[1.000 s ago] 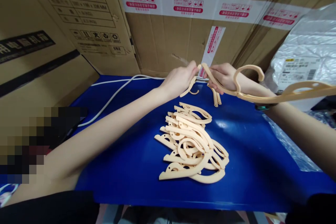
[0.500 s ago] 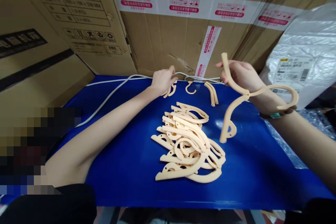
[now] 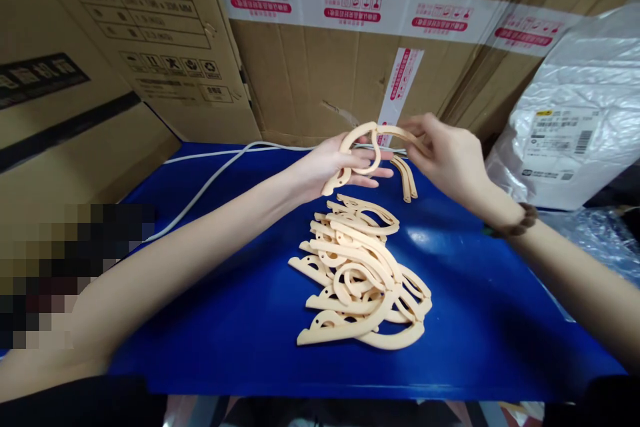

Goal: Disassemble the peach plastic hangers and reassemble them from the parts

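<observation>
A beige folding hanger (image 3: 393, 131) is held up between my two hands, its arms joined at the middle and its hook curling down. My left hand (image 3: 323, 163) holds one arm at the palm, with several fingers stretched out behind the hook. My right hand (image 3: 450, 153) pinches the end of the other arm. Below them, folded beige hangers (image 3: 360, 273) lie in an overlapping pile. Two curved hanger arms (image 3: 405, 179) lie side by side near my right hand. My left hand and the hanger cover the spot behind them.
The blue tabletop (image 3: 240, 293) bears the pile. White cables (image 3: 200, 197) run along its back and left. Cardboard boxes (image 3: 300, 80) stand behind and to the left. A white plastic parcel (image 3: 555, 140) with a label sits at the right, above clear plastic wrap (image 3: 595, 240).
My right hand has brought the hanger left to my left hand. My left hand has turned palm up and taken one arm of it. The pile is unchanged.
</observation>
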### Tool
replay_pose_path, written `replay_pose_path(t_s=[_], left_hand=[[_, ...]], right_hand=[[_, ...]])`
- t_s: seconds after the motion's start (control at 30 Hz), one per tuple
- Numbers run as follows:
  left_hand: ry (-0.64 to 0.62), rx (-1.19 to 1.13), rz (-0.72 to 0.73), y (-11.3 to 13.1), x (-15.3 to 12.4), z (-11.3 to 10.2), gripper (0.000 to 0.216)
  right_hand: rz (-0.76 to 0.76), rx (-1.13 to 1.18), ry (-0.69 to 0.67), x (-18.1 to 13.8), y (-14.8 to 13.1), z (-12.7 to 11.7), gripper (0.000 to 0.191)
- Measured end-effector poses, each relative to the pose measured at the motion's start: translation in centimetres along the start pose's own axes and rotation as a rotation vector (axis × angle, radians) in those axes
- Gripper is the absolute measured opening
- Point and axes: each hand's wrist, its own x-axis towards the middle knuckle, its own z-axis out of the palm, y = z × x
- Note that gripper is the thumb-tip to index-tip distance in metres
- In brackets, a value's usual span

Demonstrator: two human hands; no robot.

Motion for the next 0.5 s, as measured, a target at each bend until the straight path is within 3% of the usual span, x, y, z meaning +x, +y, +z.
replay_pose_path(t_s=[0.07, 0.13, 0.27, 0.33, 0.43, 0.5], left_hand=[[-0.057, -0.004, -0.061, 0.0, 0.0, 0.3, 0.043], [-0.065, -0.066, -0.153, -0.1, 0.1, 0.5, 0.031], [-0.109, -0.164, -0.276, -0.1, 0.5, 0.5, 0.017], [-0.095, -0.031, -0.29, 0.1, 0.8, 0.5, 0.016], [0.098, 0.408, -0.242, 0.3, 1.4, 0.4, 0.018], [0.227, 0.624, -0.219, 0.4, 1.9, 0.2, 0.018]], right_hand=[[-0.064, -0.286, -0.058, -0.2, -0.6, 0.2, 0.029], [-0.134, -0.428, -0.131, -0.3, -0.8, 0.3, 0.034], [-0.19, -0.378, -0.273, -0.4, -0.4, 0.8, 0.034], [-0.103, -0.183, -0.316, -0.4, 0.0, 1.1, 0.038], [0.107, 0.123, -0.438, 0.1, 1.5, 1.7, 0.048], [0.23, 0.073, -0.528, 0.5, 3.1, 2.1, 0.047]])
